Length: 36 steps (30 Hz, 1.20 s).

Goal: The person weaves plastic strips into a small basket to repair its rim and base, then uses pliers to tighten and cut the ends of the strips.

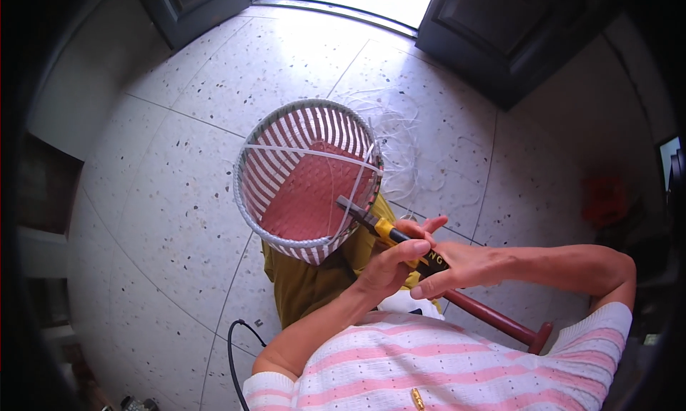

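A pair of pliers (386,231) with yellow and black handles points up and left, its jaws over the near right part of a woven basket (246,214). My right hand (461,262) wraps its handles from the right, with a finger or two sticking out. From below, my left hand (382,271) holds the same handles, its thumb laid across them; its other fingers are mostly hidden. Red and white striped, the round basket has a grey braided rim and rests tilted against my knees. Pale flat straps (307,152) cross its opening, and one runs down near the plier jaws.
Loose pale strips (396,139) lie tangled on the tiled floor right of the basket. Dark doors (493,39) flank a bright doorway ahead. A red-brown wooden bar (500,318) is beside my right side. A black cable (232,347) curves at lower left. Something red (604,200) stands far right.
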Each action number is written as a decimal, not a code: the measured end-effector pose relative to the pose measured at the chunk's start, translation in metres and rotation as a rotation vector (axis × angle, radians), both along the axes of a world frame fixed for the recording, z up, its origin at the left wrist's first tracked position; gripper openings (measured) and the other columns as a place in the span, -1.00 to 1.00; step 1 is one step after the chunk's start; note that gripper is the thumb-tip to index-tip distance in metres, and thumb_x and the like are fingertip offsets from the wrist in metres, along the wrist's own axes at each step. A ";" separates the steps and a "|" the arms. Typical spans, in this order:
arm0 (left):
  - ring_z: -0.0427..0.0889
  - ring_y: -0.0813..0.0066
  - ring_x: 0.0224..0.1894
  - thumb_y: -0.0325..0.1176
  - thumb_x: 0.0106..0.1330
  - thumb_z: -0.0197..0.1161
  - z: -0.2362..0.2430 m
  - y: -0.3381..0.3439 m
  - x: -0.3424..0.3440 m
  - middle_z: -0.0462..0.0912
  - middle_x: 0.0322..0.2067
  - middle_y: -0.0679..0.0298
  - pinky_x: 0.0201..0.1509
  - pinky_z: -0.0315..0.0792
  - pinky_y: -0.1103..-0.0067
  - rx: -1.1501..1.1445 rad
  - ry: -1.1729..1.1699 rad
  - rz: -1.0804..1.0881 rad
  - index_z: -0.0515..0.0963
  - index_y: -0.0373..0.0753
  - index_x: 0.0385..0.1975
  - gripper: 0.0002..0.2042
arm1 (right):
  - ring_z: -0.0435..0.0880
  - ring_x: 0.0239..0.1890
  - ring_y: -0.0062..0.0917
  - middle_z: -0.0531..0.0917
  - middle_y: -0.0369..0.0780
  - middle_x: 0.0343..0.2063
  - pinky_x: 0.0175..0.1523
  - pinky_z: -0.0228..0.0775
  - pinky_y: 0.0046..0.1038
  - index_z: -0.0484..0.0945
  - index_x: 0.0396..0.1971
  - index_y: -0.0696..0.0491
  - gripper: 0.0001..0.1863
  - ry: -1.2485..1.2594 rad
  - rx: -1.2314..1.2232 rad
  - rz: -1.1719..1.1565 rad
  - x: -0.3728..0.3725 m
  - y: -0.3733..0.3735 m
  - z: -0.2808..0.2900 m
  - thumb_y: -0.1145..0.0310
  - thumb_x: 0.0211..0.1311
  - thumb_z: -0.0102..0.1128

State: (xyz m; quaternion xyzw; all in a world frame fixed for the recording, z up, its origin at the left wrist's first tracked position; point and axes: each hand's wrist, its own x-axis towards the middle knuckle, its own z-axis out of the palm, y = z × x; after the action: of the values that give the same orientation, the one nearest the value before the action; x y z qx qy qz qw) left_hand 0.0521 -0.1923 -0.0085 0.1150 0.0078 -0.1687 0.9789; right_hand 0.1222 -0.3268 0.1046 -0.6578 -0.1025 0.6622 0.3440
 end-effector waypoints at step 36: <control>0.58 0.33 -0.36 -0.22 0.40 0.05 0.007 -0.009 0.012 0.53 -0.61 0.31 0.26 0.12 0.39 -0.079 -0.155 0.123 0.49 -0.15 -0.67 -0.65 | 0.61 -0.36 -0.30 0.58 -0.13 -0.54 -0.17 0.45 -0.34 0.52 -0.38 0.15 -0.86 -0.544 0.147 -0.009 -0.014 -0.004 -0.026 0.40 0.12 0.21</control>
State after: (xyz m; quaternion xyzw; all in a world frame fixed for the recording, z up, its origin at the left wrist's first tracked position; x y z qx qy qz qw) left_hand 0.0640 -0.2008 -0.0013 0.0885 -0.0674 -0.0989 0.9889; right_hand 0.1077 -0.3307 0.0790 -0.7851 -0.2360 0.4506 0.3534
